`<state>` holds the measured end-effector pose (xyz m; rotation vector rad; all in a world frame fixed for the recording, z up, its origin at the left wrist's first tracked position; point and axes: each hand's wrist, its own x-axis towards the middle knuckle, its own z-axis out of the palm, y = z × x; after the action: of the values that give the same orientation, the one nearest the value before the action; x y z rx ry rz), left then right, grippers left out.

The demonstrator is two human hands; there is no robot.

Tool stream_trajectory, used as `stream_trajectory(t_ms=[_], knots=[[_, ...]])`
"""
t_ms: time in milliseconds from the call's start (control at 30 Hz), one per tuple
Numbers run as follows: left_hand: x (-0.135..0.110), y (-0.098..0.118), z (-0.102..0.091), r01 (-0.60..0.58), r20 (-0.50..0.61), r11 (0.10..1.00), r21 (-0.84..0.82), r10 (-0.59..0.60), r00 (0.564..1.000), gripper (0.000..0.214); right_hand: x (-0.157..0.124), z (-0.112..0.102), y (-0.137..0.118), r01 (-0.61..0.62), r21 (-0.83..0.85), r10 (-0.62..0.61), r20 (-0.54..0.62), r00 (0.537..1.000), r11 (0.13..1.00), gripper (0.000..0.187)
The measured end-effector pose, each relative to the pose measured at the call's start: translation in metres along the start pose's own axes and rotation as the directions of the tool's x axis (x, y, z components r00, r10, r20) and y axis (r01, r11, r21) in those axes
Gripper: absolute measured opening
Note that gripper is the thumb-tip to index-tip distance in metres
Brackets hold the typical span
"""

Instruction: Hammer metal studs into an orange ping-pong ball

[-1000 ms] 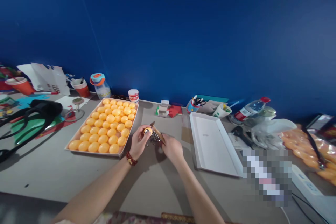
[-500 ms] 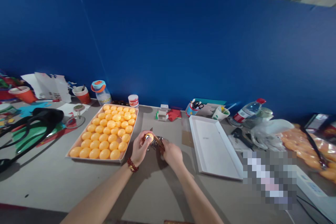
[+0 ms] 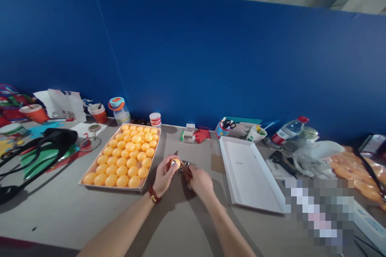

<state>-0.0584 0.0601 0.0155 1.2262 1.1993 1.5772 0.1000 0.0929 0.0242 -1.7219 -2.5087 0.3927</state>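
My left hand (image 3: 164, 174), with a red bead bracelet on the wrist, is closed round a small orange ball (image 3: 175, 163) held just above the grey table (image 3: 60, 209). My right hand (image 3: 199, 180) is closed on a thin brown-handled tool (image 3: 184, 167) whose tip meets the ball. Something small and shiny lies under the two hands; I cannot make it out. A tray (image 3: 90, 168) full of several orange balls sits just left of my left hand.
An empty white tray (image 3: 250, 172) lies right of my right hand. Cups, a blue-lidded bottle (image 3: 119, 109), a small jar (image 3: 155, 119), paper blocks and a water bottle (image 3: 288, 131) line the blue wall. A black strap lies at far left, bagged orange balls at far right.
The view has tilted up, so the table sits lower in the picture. Both hands stay together on the ball and tool, with little change in their hold.
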Motion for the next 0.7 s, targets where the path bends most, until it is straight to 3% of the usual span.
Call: stream_trajectory(t_ms=[167,267,400,567,633,700], knots=[[0.000,0.002,0.000,0.034,0.013,0.998,-0.046,-0.034,0.999,0.025,-0.003,-0.008,0.008,-0.020,0.060,0.030,-0.171,0.985,0.998,0.026],[-0.002,0.005,0.003,0.134,0.176,0.975,-0.179,-0.103,0.979,0.026,-0.006,-0.011,0.009,-0.016,0.122,0.049,-0.272,0.961,0.992,0.027],[-0.005,0.007,0.009,0.325,0.400,0.887,-0.329,-0.181,0.898,0.023,-0.012,-0.008,-0.003,0.053,0.222,0.017,-0.303,0.953,0.974,0.033],[0.001,0.003,0.008,0.392,0.355,0.790,-0.471,-0.237,0.904,0.023,-0.014,0.003,-0.018,0.217,0.267,-0.104,-0.380,0.919,0.939,0.038],[0.003,0.001,0.006,0.390,0.331,0.782,-0.486,-0.249,0.910,0.023,-0.014,-0.003,-0.018,0.265,0.250,-0.151,-0.396,0.906,0.931,0.042],[0.005,0.000,0.005,0.384,0.309,0.774,-0.503,-0.253,0.917,0.022,-0.016,-0.023,-0.014,0.289,0.211,-0.178,-0.425,0.887,0.934,0.051]])
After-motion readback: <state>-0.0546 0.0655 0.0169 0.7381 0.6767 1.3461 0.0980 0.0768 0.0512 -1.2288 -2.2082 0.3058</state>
